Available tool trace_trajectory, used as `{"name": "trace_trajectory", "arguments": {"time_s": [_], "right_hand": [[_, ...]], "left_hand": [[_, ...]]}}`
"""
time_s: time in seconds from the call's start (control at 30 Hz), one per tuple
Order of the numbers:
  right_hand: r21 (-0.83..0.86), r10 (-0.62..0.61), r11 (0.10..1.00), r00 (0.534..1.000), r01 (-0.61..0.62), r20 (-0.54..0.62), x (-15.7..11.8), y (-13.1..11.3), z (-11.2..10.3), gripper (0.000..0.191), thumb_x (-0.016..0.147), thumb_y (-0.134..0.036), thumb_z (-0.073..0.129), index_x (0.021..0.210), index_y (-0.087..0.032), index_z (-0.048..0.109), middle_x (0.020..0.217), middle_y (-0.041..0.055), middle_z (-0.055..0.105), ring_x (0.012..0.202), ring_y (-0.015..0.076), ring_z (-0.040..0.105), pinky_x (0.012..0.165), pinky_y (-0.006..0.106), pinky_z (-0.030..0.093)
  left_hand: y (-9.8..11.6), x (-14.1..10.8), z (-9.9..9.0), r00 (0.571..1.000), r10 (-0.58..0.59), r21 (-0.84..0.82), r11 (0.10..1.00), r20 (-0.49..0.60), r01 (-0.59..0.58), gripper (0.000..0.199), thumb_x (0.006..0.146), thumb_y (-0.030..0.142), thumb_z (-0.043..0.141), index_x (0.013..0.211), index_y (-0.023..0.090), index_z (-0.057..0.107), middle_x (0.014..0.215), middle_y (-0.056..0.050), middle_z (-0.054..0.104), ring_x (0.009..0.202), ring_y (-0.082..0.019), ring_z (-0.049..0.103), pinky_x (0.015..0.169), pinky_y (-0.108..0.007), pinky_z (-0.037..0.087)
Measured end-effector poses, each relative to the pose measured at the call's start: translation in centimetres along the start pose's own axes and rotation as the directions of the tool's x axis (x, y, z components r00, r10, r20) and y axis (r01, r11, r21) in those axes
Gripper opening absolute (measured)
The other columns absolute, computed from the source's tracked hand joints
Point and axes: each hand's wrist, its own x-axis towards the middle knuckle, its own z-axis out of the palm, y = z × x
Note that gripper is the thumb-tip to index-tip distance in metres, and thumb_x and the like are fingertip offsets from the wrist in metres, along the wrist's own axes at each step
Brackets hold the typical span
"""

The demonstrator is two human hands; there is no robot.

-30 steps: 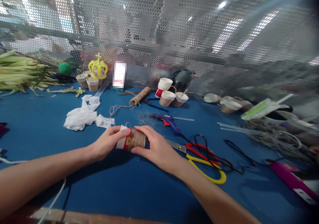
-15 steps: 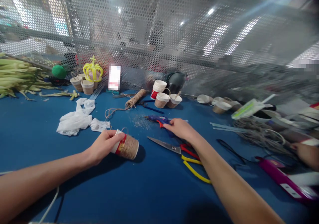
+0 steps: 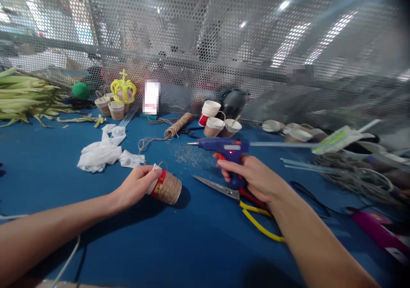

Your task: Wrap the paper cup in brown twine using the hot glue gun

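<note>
My left hand (image 3: 138,183) grips a paper cup (image 3: 168,188) by its white rim. The cup lies tilted on its side, wound with brown twine over a red printed band. My right hand (image 3: 248,174) is closed around the handle of a blue glue gun (image 3: 229,148), fingers by its orange trigger. A clear glue stick (image 3: 282,145) juts from the gun's back, and its nozzle points left, above the table. Beneath the right wrist lie scissors (image 3: 221,187) with red handles and, beside them, yellow-covered handles. A roll of twine (image 3: 178,125) rests behind, its loose strand trailing toward the cup.
Crumpled white cloth or tissue (image 3: 100,154) lies left of centre. Twine-wrapped cups (image 3: 214,127) stand along the mesh partition (image 3: 179,31). Spare glue sticks (image 3: 304,166), grey cord (image 3: 342,170) and a purple power strip (image 3: 378,232) occupy the right. Pale dried husks (image 3: 25,95) are piled far left.
My right hand has picked the glue gun up off the table and turned it upright, nozzle leftward. My left hand keeps the cup nearly where it was. The view has shifted slightly.
</note>
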Motion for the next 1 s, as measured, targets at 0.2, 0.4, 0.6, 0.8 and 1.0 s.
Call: {"name": "trace_trajectory", "arguments": {"time_s": [0.2, 0.4, 0.6, 0.8, 1.0], "right_hand": [[0.157, -0.081, 0.986, 0.991, 0.064, 0.107, -3.0, -0.9, 1.9, 0.026, 0.069, -0.037, 0.063, 0.083, -0.016, 0.057, 0.058, -0.0008, 0.058, 0.048, 0.0083, 0.051, 0.042, 0.018, 0.041], [-0.125, -0.105, 0.984, 0.979, 0.128, 0.175, -4.9, -0.7, 3.8, 0.024, 0.075, -0.039, 0.054, 0.077, -0.016, 0.059, 0.047, -0.003, 0.053, 0.041, 0.0092, 0.049, 0.041, 0.021, 0.044], [-0.262, -0.148, 0.947, 0.975, 0.188, 0.166, -5.7, -0.6, 4.4, 0.026, 0.073, -0.039, 0.054, 0.055, -0.02, 0.053, 0.04, -0.0046, 0.051, 0.034, 0.0094, 0.048, 0.034, 0.02, 0.04], [-0.288, -0.195, 0.93, 0.971, 0.227, 0.135, -6.1, 0.7, 4.8, 0.02, 0.071, -0.04, 0.057, 0.08, -0.023, 0.061, 0.041, -0.0052, 0.052, 0.032, 0.0122, 0.048, 0.031, 0.023, 0.039], [-0.363, -0.294, 0.87, 0.942, 0.334, 0.162, -6.2, 0.5, 5.0, 0.015, 0.076, -0.037, 0.054, 0.081, -0.024, 0.057, 0.052, -0.0031, 0.056, 0.044, 0.0141, 0.054, 0.044, 0.026, 0.046]], "left_hand": [[0.2, 0.0, -0.4, 1.0, -0.02, 0.13, 0.991, 0.016, 0.018, 0.033, 0.073, 0.041, 0.049, 0.067, 0.011, 0.058, 0.057, 0.0, 0.056, 0.051, -0.011, 0.048, 0.05, -0.021, 0.035], [0.5, 0.2, -0.7, 1.0, 0.0, 0.249, 0.968, 0.031, -0.008, 0.036, 0.076, 0.042, 0.043, 0.072, 0.01, 0.058, 0.059, -0.001, 0.055, 0.053, -0.012, 0.047, 0.052, -0.022, 0.036], [0.7, -0.1, -0.5, 0.996, 0.057, 0.36, 0.93, 0.072, -0.079, 0.039, 0.08, 0.041, 0.037, 0.07, 0.01, 0.058, 0.056, 0.001, 0.049, 0.051, -0.01, 0.04, 0.048, -0.021, 0.032], [1.3, -0.1, -0.5, 0.996, 0.076, 0.418, 0.904, 0.041, -0.086, 0.036, 0.079, 0.04, 0.037, 0.065, 0.012, 0.054, 0.053, 0.003, 0.044, 0.048, -0.009, 0.036, 0.045, -0.021, 0.029], [1.3, 0.1, -0.4, 0.999, 0.05, 0.428, 0.902, 0.02, -0.053, 0.035, 0.078, 0.039, 0.037, 0.061, 0.012, 0.052, 0.051, 0.003, 0.043, 0.047, -0.009, 0.036, 0.042, -0.019, 0.027]]}}
